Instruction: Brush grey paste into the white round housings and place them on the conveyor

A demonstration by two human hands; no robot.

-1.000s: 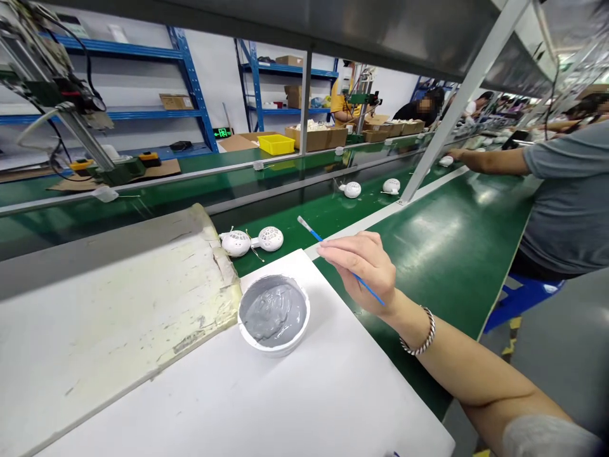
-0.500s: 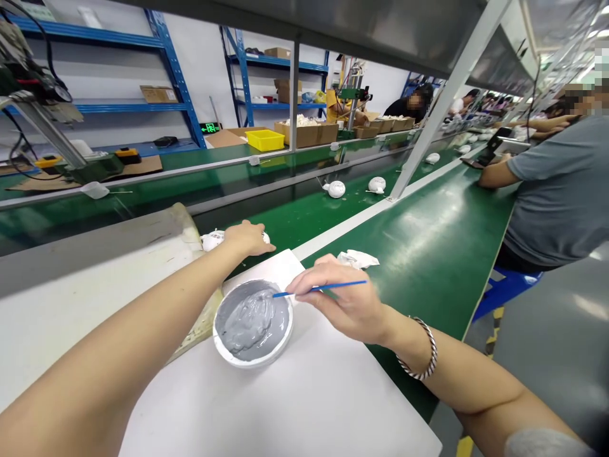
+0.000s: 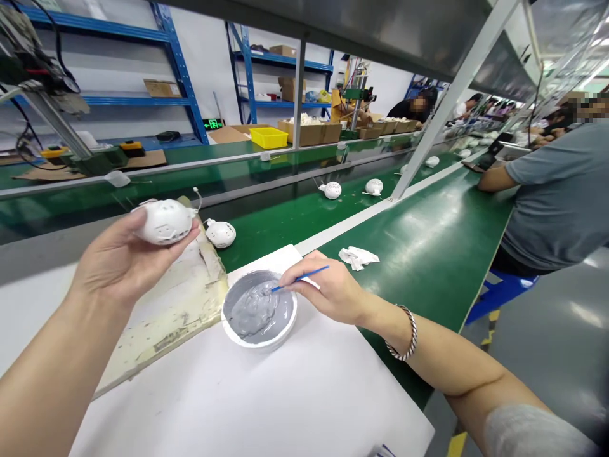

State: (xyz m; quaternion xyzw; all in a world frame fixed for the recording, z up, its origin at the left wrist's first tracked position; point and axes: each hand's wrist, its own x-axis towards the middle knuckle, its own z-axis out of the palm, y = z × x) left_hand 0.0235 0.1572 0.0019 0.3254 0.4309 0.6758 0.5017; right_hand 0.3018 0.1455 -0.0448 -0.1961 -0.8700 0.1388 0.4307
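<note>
In my left hand (image 3: 118,257) is a white rounded plastic housing (image 3: 166,222) with small holes and a short stem, held up over the worn board on the left. My right hand (image 3: 328,289) pinches a thin blue stick (image 3: 309,274), perhaps a brush handle; its lower tip reaches the grey paste (image 3: 254,311). That paste lies in a white bowl (image 3: 259,346), which stands on a white sheet (image 3: 228,406). Just beyond the bowl, a second white housing (image 3: 221,234) rests on the green belt.
Farther along the green belt (image 3: 280,219) sit more white housings (image 3: 332,190). A crumpled white tissue (image 3: 359,258) lies right of the bowl. A slanted metal post (image 3: 428,120) rises from the bench edge. A co-worker in a grey shirt (image 3: 561,190) sits at the right.
My left hand has come back from the belt towards the left, bringing a white housing up with it. My right hand has shifted slightly left, and the blue stick now tilts more steeply.
</note>
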